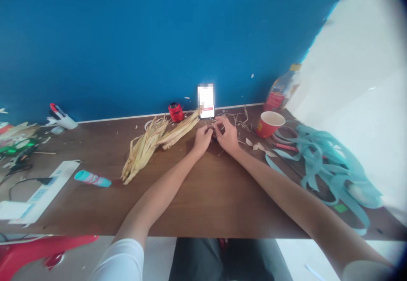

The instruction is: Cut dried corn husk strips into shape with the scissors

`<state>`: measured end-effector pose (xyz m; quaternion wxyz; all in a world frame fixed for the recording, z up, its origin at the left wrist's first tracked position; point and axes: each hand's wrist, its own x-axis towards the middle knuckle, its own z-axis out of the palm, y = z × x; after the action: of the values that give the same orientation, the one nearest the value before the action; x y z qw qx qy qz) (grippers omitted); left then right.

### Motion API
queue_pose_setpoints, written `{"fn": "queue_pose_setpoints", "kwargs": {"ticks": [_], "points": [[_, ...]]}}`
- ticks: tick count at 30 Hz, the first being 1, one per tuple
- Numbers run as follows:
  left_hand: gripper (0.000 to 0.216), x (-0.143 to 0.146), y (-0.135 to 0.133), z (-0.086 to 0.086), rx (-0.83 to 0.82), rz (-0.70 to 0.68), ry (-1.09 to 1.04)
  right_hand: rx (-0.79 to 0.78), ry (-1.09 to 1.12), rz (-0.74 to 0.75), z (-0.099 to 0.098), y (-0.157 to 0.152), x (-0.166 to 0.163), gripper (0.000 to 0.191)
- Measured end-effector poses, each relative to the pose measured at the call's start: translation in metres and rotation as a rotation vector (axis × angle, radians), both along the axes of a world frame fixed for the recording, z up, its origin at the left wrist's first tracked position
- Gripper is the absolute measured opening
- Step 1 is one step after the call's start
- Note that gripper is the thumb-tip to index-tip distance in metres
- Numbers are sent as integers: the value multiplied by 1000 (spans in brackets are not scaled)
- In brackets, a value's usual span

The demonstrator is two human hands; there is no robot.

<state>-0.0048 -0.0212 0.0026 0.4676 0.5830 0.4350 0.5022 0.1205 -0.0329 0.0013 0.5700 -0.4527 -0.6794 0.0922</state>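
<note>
My left hand and my right hand meet over the middle of the brown table, fingertips pinched close together. Something small and dark sits between the fingertips, too small and blurred to name. Just left of my hands lie two bundles of dry corn husks: a thin one reaching toward the phone, and a thicker one nearer me. A lit phone leans upright on the blue wall behind my hands. Thin dry stalks and scraps lie beyond my right hand.
A red paper cup, a plastic bottle and tangled teal ribbon occupy the right side. Behind the husks stands a red roll. Leftward are a glue stick, a power strip and a pen holder.
</note>
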Motion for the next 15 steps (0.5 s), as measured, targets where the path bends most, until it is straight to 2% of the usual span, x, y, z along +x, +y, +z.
{"fn": "queue_pose_setpoints", "kwargs": {"ticks": [15], "points": [[19, -3, -1, -1, 61, 61, 40, -17, -58, 26, -1, -1, -1, 30]]}}
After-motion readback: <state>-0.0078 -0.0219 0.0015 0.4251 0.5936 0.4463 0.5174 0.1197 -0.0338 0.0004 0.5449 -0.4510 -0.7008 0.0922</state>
